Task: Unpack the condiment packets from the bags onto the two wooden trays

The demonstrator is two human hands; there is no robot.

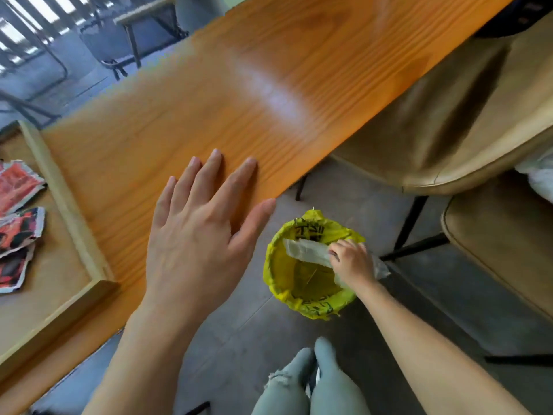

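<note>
My left hand (197, 232) hovers flat over the front edge of the orange wooden table (239, 85), fingers spread and holding nothing. My right hand (353, 260) reaches down over a floor bin lined with a yellow bag (287, 265) and grips a crumpled clear plastic bag (305, 251) above its opening. A light wooden tray (68, 211) lies on the table at the left. Several red and black condiment packets (16, 223) rest in it. Only one tray is in view.
Two tan upholstered chairs (434, 121) with black legs stand to the right of the table. A white bag (538, 181) peeks in at the right edge. My knees in grey jeans (311, 381) are below. Grey floor surrounds the bin.
</note>
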